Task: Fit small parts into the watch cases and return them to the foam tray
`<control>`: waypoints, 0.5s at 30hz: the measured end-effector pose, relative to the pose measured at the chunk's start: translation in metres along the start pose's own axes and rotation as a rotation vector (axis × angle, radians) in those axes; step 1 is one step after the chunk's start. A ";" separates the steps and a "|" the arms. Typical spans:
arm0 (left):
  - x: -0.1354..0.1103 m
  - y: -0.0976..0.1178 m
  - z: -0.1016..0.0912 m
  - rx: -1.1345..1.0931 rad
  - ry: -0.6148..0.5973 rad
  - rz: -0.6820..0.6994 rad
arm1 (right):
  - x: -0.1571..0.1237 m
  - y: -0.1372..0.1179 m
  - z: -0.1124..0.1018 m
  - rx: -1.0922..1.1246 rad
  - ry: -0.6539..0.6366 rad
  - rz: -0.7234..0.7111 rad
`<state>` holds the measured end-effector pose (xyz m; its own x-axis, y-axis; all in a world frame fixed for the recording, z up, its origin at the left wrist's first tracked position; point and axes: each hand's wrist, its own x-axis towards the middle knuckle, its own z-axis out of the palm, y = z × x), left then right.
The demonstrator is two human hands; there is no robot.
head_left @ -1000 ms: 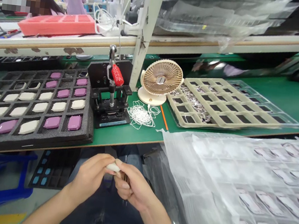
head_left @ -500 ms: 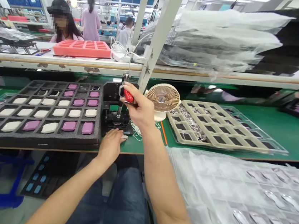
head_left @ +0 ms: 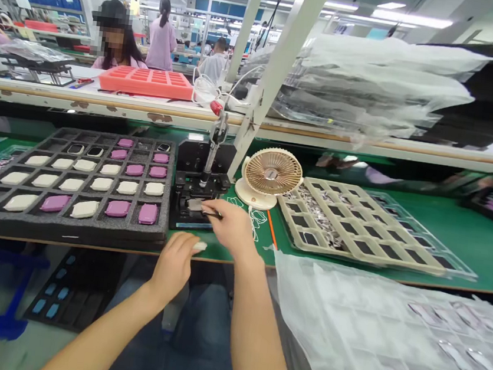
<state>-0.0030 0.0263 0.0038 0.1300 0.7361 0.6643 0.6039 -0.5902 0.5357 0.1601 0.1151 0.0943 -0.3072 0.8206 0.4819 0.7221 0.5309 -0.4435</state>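
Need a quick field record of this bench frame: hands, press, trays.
left hand: at the table edge, pinching a small white piece
right hand: at the press base, holding a thin dark tool
press: black, its red-knobbed lever raised
foam tray: left of the press, white and purple parts in its cells
fan: right of the press
beige tray: right of the fan

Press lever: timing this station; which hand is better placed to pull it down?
Right, likely: the right hand, pinching a thin tool, is at the press bed below the raised red-knobbed lever; the left hand is at the table edge holding a small white part.
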 end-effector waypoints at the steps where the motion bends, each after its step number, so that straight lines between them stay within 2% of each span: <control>1: -0.007 0.003 -0.002 0.012 0.009 0.009 | -0.006 0.007 0.013 -0.027 -0.074 0.019; 3: -0.019 0.008 -0.005 0.036 0.026 0.021 | -0.006 0.016 0.032 -0.057 -0.148 0.030; 6: -0.024 0.013 -0.008 0.070 0.053 0.018 | 0.009 0.019 0.045 -0.114 -0.225 0.059; 10: -0.013 0.013 -0.009 0.122 0.125 -0.009 | 0.019 0.017 0.042 -0.148 -0.256 0.073; 15: 0.014 0.005 0.006 0.157 0.202 -0.039 | -0.012 0.019 0.025 -0.169 -0.149 0.137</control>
<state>0.0064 0.0353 0.0130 -0.0459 0.6667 0.7439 0.7220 -0.4925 0.4860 0.1616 0.1208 0.0611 -0.2781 0.9114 0.3035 0.8527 0.3797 -0.3589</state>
